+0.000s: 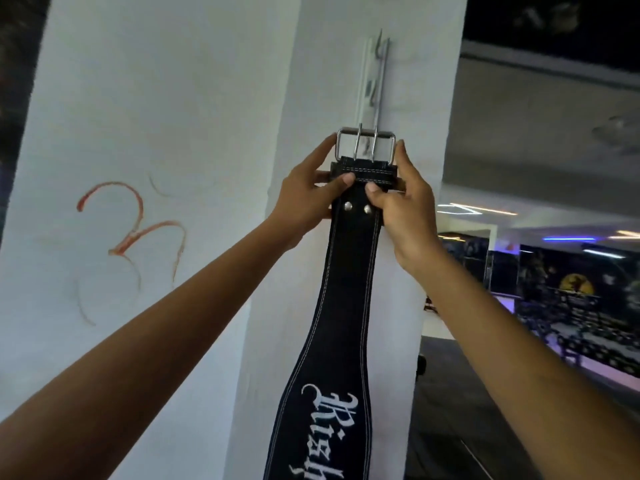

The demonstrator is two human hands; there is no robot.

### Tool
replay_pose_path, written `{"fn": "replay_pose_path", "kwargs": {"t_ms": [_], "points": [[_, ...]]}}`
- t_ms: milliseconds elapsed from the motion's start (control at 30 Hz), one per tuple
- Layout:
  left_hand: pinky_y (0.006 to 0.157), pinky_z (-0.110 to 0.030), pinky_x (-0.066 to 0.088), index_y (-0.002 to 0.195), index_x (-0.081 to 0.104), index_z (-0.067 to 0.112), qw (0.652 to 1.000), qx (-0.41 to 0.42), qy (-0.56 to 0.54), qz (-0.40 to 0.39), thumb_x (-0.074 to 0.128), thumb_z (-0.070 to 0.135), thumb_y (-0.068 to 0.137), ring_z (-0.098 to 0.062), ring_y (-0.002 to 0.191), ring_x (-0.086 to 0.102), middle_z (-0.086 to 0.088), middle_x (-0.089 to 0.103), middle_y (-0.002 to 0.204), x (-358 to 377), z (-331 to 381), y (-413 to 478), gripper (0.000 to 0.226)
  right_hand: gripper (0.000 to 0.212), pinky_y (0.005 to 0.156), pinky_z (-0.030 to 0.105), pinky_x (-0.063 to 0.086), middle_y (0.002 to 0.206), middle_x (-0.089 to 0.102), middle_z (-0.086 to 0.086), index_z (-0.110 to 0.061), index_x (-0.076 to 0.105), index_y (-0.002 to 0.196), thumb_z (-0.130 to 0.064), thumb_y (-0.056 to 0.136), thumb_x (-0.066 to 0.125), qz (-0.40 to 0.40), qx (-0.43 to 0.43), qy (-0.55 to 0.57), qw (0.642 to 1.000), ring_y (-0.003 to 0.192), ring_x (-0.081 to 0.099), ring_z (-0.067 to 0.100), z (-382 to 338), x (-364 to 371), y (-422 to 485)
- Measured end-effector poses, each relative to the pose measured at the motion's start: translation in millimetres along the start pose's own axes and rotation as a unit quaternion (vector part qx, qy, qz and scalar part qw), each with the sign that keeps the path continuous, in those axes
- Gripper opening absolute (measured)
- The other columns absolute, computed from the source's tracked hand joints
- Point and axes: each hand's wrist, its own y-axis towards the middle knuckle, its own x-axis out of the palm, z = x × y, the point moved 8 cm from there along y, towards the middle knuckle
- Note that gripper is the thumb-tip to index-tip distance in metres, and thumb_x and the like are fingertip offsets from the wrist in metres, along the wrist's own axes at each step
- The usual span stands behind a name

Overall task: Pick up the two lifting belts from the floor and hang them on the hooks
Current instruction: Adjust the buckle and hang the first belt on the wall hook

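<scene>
A black lifting belt with white stitching and white lettering hangs straight down against a white pillar. Its steel two-prong buckle is at the top, held up against the lower end of a vertical metal hook rack screwed to the pillar. My left hand grips the belt's left edge just under the buckle, thumb on the front. My right hand grips the right edge at the same height. Whether the buckle is caught on a hook I cannot tell. The second belt is not in view.
The white pillar carries a red painted mark on its left face. To the right, a dim gym room opens with dumbbell racks, blue lights and a dark floor.
</scene>
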Motion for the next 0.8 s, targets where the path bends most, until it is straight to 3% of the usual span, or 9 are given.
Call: {"fn": "replay_pose_path", "kwargs": {"t_ms": [200,300,400,467,533,600,700,800], "points": [[0.063,-0.03,0.06,0.147,0.04,0.031,0.998,-0.066,-0.018,-0.015,0.065,0.015,0.092,-0.02,0.08,0.069,-0.015,0.07,0.104,8.7,-2.3,30.8,0.062,0.072,0.096,0.041,0.054,0.127,0.063,-0.005,-0.035,0.036,0.146,-0.006,0.085,0.062,-0.018,0.054,-0.028,0.998,0.108,0.065,0.018,2.4,0.5,35.5],[0.057,-0.026,0.059,0.145,0.043,0.03,0.997,-0.079,-0.005,-0.005,0.065,0.016,0.092,-0.018,0.075,0.068,-0.013,0.069,0.102,9.3,-6.1,23.2,0.059,0.069,0.097,0.04,0.053,0.121,0.062,-0.007,-0.031,0.036,0.147,-0.005,0.088,0.061,-0.035,0.073,-0.041,0.996,0.108,0.065,0.018,8.5,-2.9,31.6],[0.052,-0.023,0.058,0.145,0.043,0.032,0.996,-0.077,0.048,0.01,0.063,0.026,0.094,-0.019,0.073,0.065,-0.01,0.066,0.095,12.1,-6.4,5.4,0.055,0.068,0.1,0.039,0.051,0.13,0.06,-0.005,-0.031,0.034,0.148,-0.009,0.089,0.061,-0.05,0.081,-0.046,0.994,0.111,0.063,0.017,16.5,-5.5,22.3],[0.05,-0.022,0.058,0.146,0.041,0.027,0.993,-0.071,0.084,0.037,0.06,0.031,0.095,-0.015,0.071,0.063,-0.008,0.062,0.091,11.6,-4.9,-4.8,0.055,0.067,0.098,0.031,0.049,0.128,0.06,-0.003,-0.032,0.031,0.149,-0.015,0.091,0.061,-0.048,0.064,-0.069,0.994,0.111,0.061,0.014,14.5,-6.1,15.7],[0.059,-0.032,0.062,0.148,0.036,0.021,0.985,-0.061,0.141,0.075,0.059,0.035,0.094,-0.014,0.071,0.062,-0.004,0.061,0.086,8.7,-2.7,-14.3,0.06,0.066,0.091,0.023,0.043,0.126,0.055,0.002,-0.031,0.029,0.15,-0.02,0.093,0.06,-0.03,0.035,-0.119,0.992,0.11,0.057,0.014,8.2,-10.0,5.9],[0.077,-0.038,0.056,0.144,0.039,0.017,0.965,-0.035,0.234,0.111,0.057,0.04,0.094,-0.02,0.077,0.061,0.003,0.058,0.08,7.3,2.3,-30.3,0.059,0.065,0.09,0.026,0.045,0.124,0.051,0.004,-0.028,0.032,0.149,-0.023,0.092,0.062,-0.003,0.018,-0.148,0.989,0.105,0.054,0.013,7.7,-19.3,-9.6],[0.073,-0.032,0.042,0.127,0.049,0.016,0.942,-0.001,0.302,0.145,0.054,0.043,0.095,-0.019,0.084,0.058,0.003,0.058,0.079,14.3,4.0,-69.9,0.042,0.044,0.085,0.045,0.057,0.105,0.061,0.002,-0.02,0.057,0.132,-0.023,0.089,0.066,0.039,0.029,-0.144,0.988,0.089,0.061,0.017,20.8,-41.3,-40.4],[0.065,-0.039,0.05,0.106,0.054,0.018,0.938,0.01,0.313,0.145,0.053,0.038,0.095,-0.021,0.074,0.06,0.0,0.061,0.077,29.9,-6.0,-110.1,0.023,0.016,0.074,0.045,0.059,0.081,0.068,0.0,-0.012,0.071,0.101,-0.02,0.089,0.065,0.036,0.082,-0.126,0.988,0.076,0.065,0.02,43.2,-59.6,-77.9]]}}
